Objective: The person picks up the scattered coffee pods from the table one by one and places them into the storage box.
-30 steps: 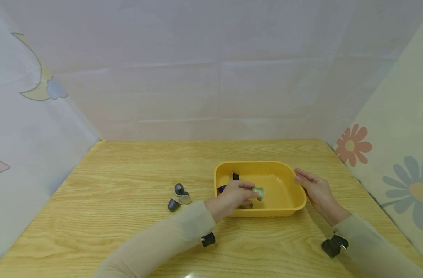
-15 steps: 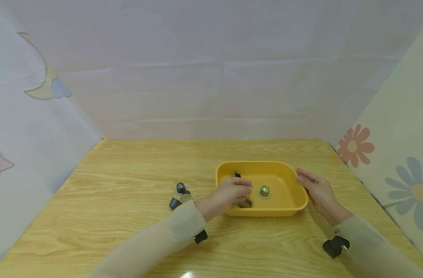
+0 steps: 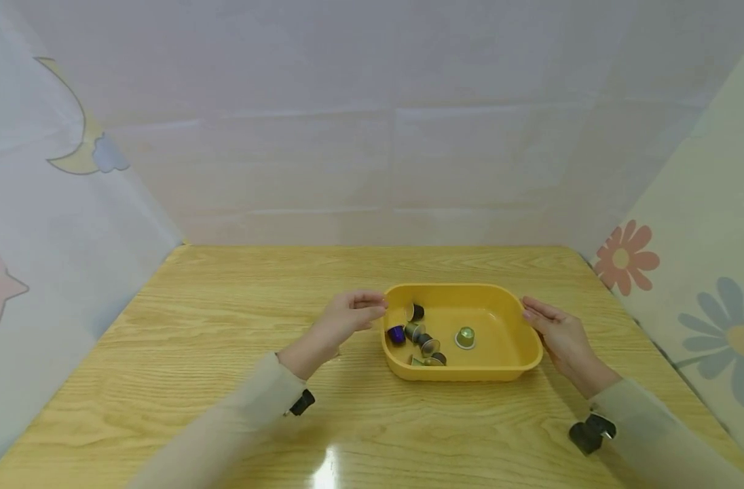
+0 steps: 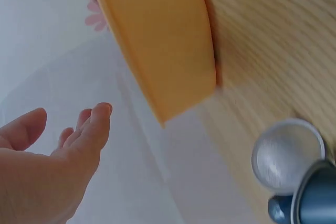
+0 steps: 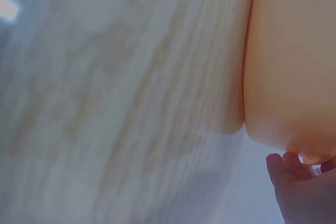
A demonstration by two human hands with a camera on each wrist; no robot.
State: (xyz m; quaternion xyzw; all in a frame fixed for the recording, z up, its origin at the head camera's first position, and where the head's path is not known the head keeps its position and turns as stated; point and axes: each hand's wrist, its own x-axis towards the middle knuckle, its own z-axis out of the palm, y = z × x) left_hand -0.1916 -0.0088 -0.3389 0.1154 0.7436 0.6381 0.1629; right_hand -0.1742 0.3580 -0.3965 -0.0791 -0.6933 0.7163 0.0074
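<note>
Tray (image 3: 463, 374), yellow: on counter (image 3: 256, 292), long axis crosswise. Left hand (image 3: 334, 327): empty, fingers loosely extended, just off tray's left end; nearer loose capsules (image 4: 286, 153). Right hand (image 3: 560, 338): fingers nearly straight, touching right end.

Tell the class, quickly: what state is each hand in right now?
Left hand: open, holding nothing.
Right hand: open, touching the end of the yellow tub.
</note>
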